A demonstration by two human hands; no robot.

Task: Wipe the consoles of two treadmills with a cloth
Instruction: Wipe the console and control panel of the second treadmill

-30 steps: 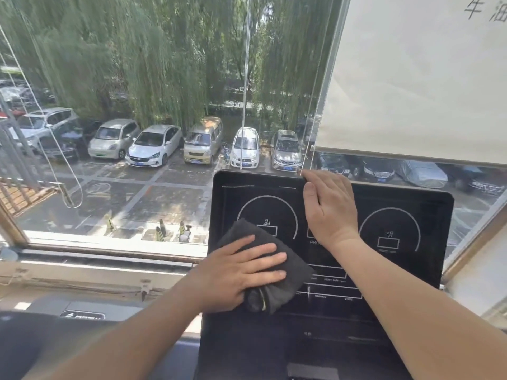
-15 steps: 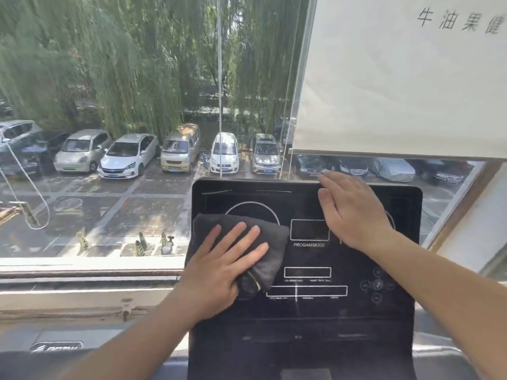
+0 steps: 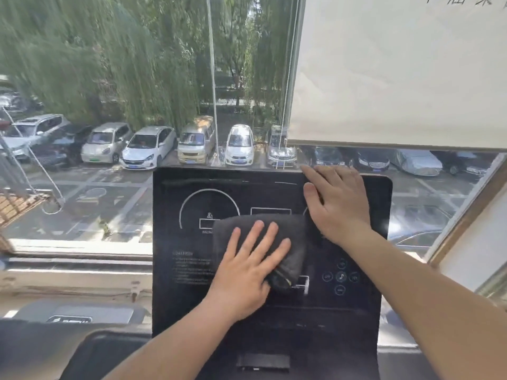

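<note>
Cloth [image 3: 285, 237] pressed flat on console [image 3: 175, 270] centre under spread left hand [image 3: 247, 270] fingers; right hand [image 3: 337, 204] flat, released, at 1 o'clock.

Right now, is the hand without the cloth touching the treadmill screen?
Touching. In the head view the right hand lies flat on the console, fingers over its top edge, no gap showing, while the left hand presses the cloth.

The left hand [image 3: 248, 266] is lying flat, palm down, with fingers spread. The right hand [image 3: 338, 200] is resting palm down farther forward, fingers together, and both forearms are stretching forward.
</note>
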